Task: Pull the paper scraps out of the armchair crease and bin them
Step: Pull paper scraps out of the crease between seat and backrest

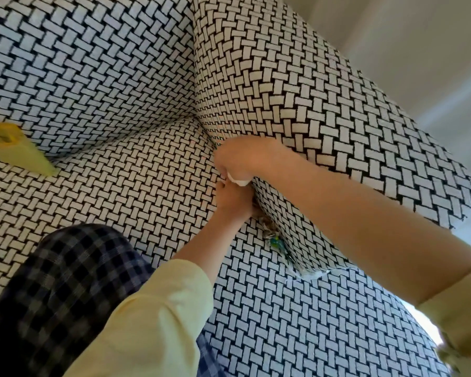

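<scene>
We see both hands meeting at the crease [259, 210] where the armchair [297, 85] seat meets its right armrest. The right hand [242, 159] reaches in from the right, its fingers curled down around a white scrap [238, 181] that pokes out below its knuckles, just above the crease. The left hand [233, 200] comes up from the near side and lies just beneath the right one, with its fingers bent toward the same spot; we cannot tell whether it holds anything. Nearer along the crease, more scraps [273, 238] sit wedged in, some brownish, one green and blue, and a white bit at the near end. A yellow object [17, 148] lies on the seat at far left, and a checked knee [52, 281] rests on the seat.
</scene>
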Demonstrator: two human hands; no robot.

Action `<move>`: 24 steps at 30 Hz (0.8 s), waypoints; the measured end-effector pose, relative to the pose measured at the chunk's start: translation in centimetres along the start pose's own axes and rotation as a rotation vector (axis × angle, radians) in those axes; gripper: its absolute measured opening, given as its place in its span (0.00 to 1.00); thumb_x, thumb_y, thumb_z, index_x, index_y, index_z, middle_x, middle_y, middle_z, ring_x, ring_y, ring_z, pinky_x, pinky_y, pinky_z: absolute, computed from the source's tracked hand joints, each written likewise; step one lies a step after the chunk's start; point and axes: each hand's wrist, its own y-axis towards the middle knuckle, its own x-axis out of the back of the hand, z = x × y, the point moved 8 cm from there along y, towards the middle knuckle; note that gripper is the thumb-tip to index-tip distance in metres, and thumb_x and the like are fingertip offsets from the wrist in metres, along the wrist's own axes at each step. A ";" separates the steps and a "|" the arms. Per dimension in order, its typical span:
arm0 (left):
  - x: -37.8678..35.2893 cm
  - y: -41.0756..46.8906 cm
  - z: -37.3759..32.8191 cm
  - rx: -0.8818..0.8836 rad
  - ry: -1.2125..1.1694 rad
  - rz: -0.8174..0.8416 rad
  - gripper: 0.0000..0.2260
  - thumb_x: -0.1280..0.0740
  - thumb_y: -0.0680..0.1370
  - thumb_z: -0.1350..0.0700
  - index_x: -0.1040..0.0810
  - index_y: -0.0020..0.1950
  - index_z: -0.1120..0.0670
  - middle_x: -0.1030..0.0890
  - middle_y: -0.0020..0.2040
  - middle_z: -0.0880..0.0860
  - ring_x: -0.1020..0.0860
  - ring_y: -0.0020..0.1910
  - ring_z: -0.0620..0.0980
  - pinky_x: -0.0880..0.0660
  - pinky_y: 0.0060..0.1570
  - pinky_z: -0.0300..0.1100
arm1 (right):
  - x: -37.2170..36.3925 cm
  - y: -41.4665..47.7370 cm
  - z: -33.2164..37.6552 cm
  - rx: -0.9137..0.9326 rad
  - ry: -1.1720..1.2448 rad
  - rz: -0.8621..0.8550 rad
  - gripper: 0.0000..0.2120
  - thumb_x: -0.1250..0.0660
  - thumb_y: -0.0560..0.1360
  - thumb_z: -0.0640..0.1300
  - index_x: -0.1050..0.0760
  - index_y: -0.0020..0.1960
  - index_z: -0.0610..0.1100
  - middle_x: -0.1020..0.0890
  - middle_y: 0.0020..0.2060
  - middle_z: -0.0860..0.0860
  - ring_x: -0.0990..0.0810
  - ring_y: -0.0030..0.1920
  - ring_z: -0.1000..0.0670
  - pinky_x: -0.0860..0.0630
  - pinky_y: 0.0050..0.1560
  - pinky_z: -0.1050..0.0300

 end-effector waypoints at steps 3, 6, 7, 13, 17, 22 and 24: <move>0.1 0.0 0.8 0.072 -0.121 -0.075 0.17 0.38 0.78 0.53 0.26 0.61 0.62 0.23 0.59 0.56 0.26 0.59 0.52 0.41 0.35 0.13 | -0.8 0.2 1.2 0.043 -0.091 0.017 0.10 0.40 0.76 0.33 0.25 0.56 0.39 0.30 0.35 0.51 0.28 0.38 0.50 0.30 0.35 0.60; 0.1 -0.6 0.5 0.017 -0.048 -0.110 0.14 0.40 0.78 0.58 0.25 0.59 0.65 0.22 0.57 0.57 0.25 0.58 0.54 0.41 0.35 0.14 | -1.0 0.5 1.4 0.050 -0.103 0.012 0.06 0.41 0.77 0.33 0.27 0.47 0.40 0.30 0.35 0.50 0.30 0.34 0.51 0.32 0.32 0.60; 0.6 -0.9 0.2 -0.033 -0.059 -0.147 0.12 0.39 0.78 0.57 0.23 0.58 0.62 0.21 0.56 0.55 0.25 0.58 0.53 0.40 0.43 0.15 | -1.0 0.5 1.2 0.030 -0.094 0.001 0.05 0.40 0.76 0.33 0.26 0.46 0.39 0.28 0.37 0.49 0.30 0.34 0.52 0.33 0.30 0.61; 2.9 -3.0 2.1 -0.064 -0.403 -0.069 0.12 0.35 0.76 0.49 0.17 0.50 0.54 0.16 0.47 0.50 0.20 0.45 0.50 0.23 0.46 0.45 | 0.2 -0.1 1.0 -0.018 0.036 -0.188 0.15 0.42 0.77 0.35 0.26 0.61 0.42 0.21 0.53 0.47 0.23 0.51 0.47 0.28 0.42 0.58; 2.9 -4.1 5.2 0.158 -0.600 0.035 0.13 0.38 0.78 0.52 0.25 0.38 0.58 0.22 0.36 0.51 0.24 0.36 0.50 0.30 0.31 0.36 | -1.9 -1.2 0.8 -0.163 0.227 -0.263 0.13 0.41 0.77 0.41 0.27 0.60 0.45 0.22 0.50 0.48 0.24 0.49 0.48 0.28 0.44 0.55; 1.0 -6.0 5.2 0.480 -1.460 0.112 0.09 0.44 0.79 0.62 0.29 0.56 0.64 0.24 0.52 0.61 0.25 0.46 0.52 0.24 0.45 0.44 | -8.4 -4.2 0.4 -0.370 0.948 -0.527 0.15 0.42 0.78 0.38 0.32 0.64 0.42 0.22 0.52 0.45 0.23 0.46 0.47 0.26 0.41 0.58; 0.2 -7.1 4.0 0.549 -1.715 0.146 0.13 0.46 0.78 0.64 0.31 0.60 0.65 0.23 0.47 0.62 0.26 0.42 0.51 0.25 0.46 0.47 | -10.5 -5.3 1.0 -0.479 1.159 -0.551 0.10 0.42 0.78 0.40 0.34 0.59 0.42 0.22 0.42 0.48 0.25 0.35 0.49 0.30 0.30 0.59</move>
